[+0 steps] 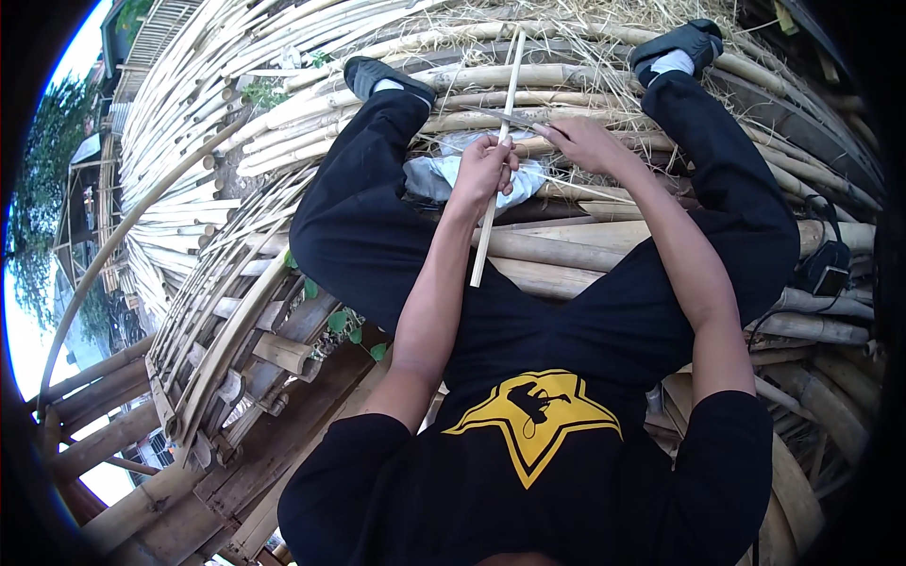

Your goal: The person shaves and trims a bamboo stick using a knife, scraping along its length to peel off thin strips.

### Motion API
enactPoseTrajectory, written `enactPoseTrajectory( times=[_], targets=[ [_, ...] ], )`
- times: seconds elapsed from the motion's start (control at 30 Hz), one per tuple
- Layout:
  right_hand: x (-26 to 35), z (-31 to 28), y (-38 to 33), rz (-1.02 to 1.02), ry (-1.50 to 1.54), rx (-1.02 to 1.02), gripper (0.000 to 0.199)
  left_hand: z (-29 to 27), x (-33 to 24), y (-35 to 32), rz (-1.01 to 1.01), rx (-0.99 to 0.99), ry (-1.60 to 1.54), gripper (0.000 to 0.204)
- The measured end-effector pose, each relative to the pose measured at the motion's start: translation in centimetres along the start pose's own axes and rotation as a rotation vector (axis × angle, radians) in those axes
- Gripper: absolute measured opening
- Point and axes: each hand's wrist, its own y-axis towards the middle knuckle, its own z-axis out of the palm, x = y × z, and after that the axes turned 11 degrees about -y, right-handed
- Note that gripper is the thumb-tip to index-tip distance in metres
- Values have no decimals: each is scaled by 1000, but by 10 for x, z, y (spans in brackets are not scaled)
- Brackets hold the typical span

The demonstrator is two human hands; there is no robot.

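My left hand [485, 170] is closed round a long, pale bamboo strip [482, 247]. The strip runs from near my lap up past the hand, between my outstretched legs. In my right hand [583, 143] is the handle of a knife, mostly hidden by the fingers. Its narrow grey blade [508, 117] points left and lies across the strip, just above my left hand. Whether the edge bites into the bamboo I cannot tell. Under my left hand a crumpled whitish plastic bag [429, 177] rests on the bamboo poles.
I sit on stacked bamboo poles [552, 250], with thin shavings [604, 47] scattered beyond my feet. Split bamboo slats [222, 340] lie at the left, beside a long bent pole [118, 236]. A dark strapped pouch [828, 259] with a small device is near my right knee.
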Motion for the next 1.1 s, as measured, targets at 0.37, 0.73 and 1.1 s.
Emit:
enactPoseTrajectory(
  times=[0.37,0.73,1.1],
  targets=[
    [-3,4,-4,-18,-22,19,51,4,6,3,124,-21,50,22],
    [-21,13,-3,-25,-182,-133,47,7,8,-6,63,-51,81,22],
    [-108,7,1,455,-236,-196,52,-5,2,-36,-77,-22,-37,24]
  ],
)
